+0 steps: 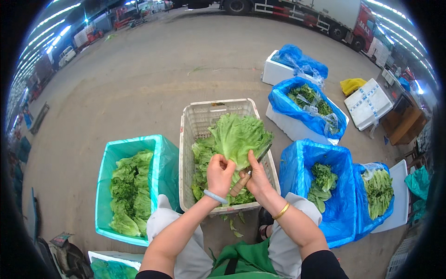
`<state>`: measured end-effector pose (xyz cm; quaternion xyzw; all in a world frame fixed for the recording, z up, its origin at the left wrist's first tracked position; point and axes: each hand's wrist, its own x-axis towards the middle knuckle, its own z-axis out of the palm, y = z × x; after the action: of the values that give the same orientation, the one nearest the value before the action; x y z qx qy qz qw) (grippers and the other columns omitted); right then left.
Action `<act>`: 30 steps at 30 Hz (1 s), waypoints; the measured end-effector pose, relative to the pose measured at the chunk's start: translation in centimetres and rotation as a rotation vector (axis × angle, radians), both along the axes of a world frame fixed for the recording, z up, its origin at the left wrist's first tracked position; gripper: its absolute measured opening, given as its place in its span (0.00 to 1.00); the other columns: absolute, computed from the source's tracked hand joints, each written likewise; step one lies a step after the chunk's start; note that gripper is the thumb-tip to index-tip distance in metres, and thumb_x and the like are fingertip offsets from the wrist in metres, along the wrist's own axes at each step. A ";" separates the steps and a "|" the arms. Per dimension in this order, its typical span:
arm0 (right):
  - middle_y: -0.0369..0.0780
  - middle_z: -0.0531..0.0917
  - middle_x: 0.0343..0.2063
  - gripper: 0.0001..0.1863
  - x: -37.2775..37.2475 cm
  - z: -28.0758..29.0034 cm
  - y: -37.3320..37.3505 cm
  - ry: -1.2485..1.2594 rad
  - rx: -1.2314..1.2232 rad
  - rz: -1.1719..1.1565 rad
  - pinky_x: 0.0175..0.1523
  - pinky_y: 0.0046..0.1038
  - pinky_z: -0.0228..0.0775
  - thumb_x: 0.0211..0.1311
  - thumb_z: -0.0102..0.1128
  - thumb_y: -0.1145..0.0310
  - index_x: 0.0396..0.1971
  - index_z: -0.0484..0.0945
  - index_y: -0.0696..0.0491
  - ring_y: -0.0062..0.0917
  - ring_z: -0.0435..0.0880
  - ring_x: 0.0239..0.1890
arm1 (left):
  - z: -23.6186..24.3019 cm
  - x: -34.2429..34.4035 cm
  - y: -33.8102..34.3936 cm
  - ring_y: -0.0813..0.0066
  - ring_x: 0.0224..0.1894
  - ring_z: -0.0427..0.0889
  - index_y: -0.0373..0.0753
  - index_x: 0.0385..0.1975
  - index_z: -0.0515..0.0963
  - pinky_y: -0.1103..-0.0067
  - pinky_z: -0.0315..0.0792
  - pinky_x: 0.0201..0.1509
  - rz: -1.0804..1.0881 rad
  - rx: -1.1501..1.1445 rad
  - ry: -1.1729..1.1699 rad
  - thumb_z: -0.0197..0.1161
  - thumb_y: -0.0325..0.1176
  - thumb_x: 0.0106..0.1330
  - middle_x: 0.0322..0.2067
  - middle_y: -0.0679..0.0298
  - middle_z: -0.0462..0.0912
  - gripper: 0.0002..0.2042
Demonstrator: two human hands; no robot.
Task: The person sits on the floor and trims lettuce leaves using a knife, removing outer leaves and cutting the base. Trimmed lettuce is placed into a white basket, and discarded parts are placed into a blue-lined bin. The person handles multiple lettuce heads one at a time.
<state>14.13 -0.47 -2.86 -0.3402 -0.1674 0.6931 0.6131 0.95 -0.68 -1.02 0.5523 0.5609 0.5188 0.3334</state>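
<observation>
A head of green leaf lettuce (239, 135) is held up over the white plastic crate (185, 153), its leaves fanned away from me. My left hand (219, 176) is closed in a pinch at the lettuce's lower left edge. My right hand (257, 179) grips a knife with a wooden handle (239, 184), its thumb pressed against the lettuce base. The dark blade points up and right beside the leaves. More lettuce (200, 156) lies in the crate underneath, partly hidden by the held head and my hands.
Left of the crate stands a green-lined box (103, 186) with lettuce. On the right are a blue-lined box (341, 209) with some greens and a smaller one with leaves (378, 190). Farther off sit foam boxes with blue bags (290, 114). Leaf scraps (235, 228) lie before my feet. A truck (325, 18) stands beyond.
</observation>
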 end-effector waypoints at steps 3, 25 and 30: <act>0.32 0.80 0.35 0.19 0.3 0.5 0.7 0.141 -0.064 0.029 0.25 0.21 0.64 0.65 0.65 0.51 0.46 0.74 0.47 0.18 0.75 0.28 | -0.1 -0.1 0.2 0.76 0.26 0.77 0.34 0.29 0.72 0.77 0.74 0.34 0.019 -0.071 -0.350 0.60 0.26 0.63 0.27 0.62 0.78 0.05; 0.41 0.77 0.46 0.28 1.5 -0.1 0.4 -0.949 0.460 0.154 0.51 0.27 0.70 0.64 0.63 0.64 0.60 0.67 0.59 0.23 0.76 0.45 | 0.9 -1.8 1.3 0.60 0.62 0.72 0.49 0.69 0.61 0.53 0.68 0.63 -0.486 -0.578 -0.876 0.49 0.65 0.69 0.63 0.60 0.70 0.35; 0.37 0.77 0.34 0.16 0.4 1.6 -0.6 -0.627 0.230 0.314 0.32 0.24 0.67 0.67 0.58 0.67 0.51 0.71 0.57 0.19 0.71 0.27 | -0.6 -3.3 2.0 0.64 0.66 0.70 0.52 0.68 0.64 0.54 0.64 0.66 -0.471 -0.651 -1.041 0.34 0.73 0.68 0.64 0.66 0.72 0.39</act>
<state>14.55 -1.12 -1.26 -0.4352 -0.4741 0.6173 0.4525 -2.35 1.34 -1.58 0.2080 0.3185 0.4353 0.8160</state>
